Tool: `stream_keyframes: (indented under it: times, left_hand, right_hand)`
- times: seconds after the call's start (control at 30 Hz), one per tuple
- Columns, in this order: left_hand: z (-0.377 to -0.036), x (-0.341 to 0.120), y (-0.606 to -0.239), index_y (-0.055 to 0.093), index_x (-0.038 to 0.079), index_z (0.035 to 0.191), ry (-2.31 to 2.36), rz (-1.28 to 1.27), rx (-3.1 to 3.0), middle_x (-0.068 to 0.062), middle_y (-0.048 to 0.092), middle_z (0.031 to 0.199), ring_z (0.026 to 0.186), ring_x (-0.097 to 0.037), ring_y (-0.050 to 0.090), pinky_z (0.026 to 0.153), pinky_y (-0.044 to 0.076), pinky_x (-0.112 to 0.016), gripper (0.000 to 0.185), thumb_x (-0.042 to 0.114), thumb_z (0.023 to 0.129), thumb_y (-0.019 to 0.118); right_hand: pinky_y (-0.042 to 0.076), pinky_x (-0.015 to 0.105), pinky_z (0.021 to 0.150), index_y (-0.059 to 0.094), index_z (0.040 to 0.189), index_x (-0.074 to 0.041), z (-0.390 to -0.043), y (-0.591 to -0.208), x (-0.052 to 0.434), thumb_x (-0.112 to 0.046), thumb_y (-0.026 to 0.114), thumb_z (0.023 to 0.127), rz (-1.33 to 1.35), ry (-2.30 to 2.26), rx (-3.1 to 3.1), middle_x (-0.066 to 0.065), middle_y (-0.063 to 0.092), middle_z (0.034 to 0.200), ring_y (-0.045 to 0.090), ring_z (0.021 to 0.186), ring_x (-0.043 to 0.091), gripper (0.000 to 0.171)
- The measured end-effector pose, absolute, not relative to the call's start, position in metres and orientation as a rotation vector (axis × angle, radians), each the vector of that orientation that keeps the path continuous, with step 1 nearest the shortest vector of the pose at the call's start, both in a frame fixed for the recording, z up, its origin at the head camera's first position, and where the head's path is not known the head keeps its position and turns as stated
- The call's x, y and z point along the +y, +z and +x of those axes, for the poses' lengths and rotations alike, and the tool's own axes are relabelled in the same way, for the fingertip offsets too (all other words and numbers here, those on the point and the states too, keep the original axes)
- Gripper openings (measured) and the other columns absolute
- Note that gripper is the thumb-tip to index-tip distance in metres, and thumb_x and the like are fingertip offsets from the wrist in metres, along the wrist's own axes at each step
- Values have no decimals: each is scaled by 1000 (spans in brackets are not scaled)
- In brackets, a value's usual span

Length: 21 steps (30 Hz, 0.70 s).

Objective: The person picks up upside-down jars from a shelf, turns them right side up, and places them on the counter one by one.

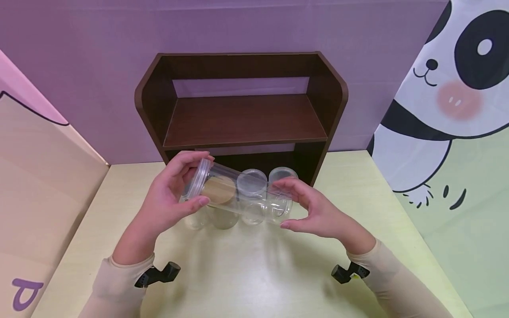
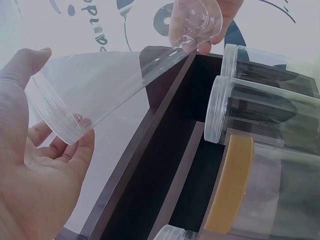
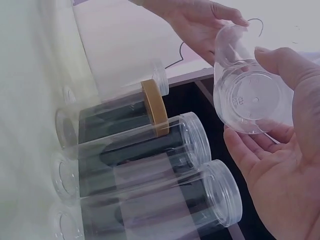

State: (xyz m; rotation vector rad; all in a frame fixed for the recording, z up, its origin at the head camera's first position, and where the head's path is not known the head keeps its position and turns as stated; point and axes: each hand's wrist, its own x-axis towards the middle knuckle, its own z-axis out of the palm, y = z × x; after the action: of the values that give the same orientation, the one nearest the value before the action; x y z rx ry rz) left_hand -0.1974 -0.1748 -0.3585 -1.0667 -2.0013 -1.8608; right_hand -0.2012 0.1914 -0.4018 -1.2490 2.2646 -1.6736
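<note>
A tall clear plastic jar [image 1: 242, 192] with a clear screw lid is held tilted in the air, its lid end to the left and higher. My left hand [image 1: 169, 194] grips it around the lid, thumb on the near side. At the lower end my right hand [image 1: 314, 210] holds the base between thumb and fingers; the round bottom shows in the right wrist view. Behind and beneath it stand several clear jars: one with a tan lid [image 3: 155, 107], two with clear lids [image 2: 215, 110] [image 2: 229, 60], and another at the left, partly hidden [image 1: 196, 221].
A dark brown two-level shelf [image 1: 246, 119] stands against the purple backdrop, behind the jars. The pale tabletop [image 1: 246, 274] reaches toward me. Printed panels flank both sides, a panda [image 1: 457, 88] on the right one. Each wrist wears a small black camera mount [image 1: 159, 274].
</note>
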Motion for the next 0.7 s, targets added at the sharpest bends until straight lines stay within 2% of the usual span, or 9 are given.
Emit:
stream_keyframes:
  times: [0.33,0.53,0.7]
  left_hand:
    - [-199,-172,-355,56,-2,154,-1858,-1064,-1996,-19,57,151,135,-35,54,109,51,-32,80,-20,79,79]
    - [-200,-168,-354,59,2,155,-1863,-1071,-1986,-18,57,151,138,-37,52,110,52,-33,77,-10,82,84]
    - [-199,-163,-352,61,0,153,-1873,-1061,-1995,-19,58,150,135,-36,54,103,55,-33,75,-9,82,86]
  right_hand:
    - [45,33,123,50,155,2,-199,-409,185,6,88,88,-1230,-1663,2247,18,59,155,60,144,25,78]
    - [47,35,123,51,156,-1,-197,-418,179,5,90,88,-1213,-1647,2239,14,63,151,61,142,29,79]
    - [47,36,123,50,155,0,-194,-423,173,4,90,88,-1202,-1651,2207,15,62,152,62,141,31,79]
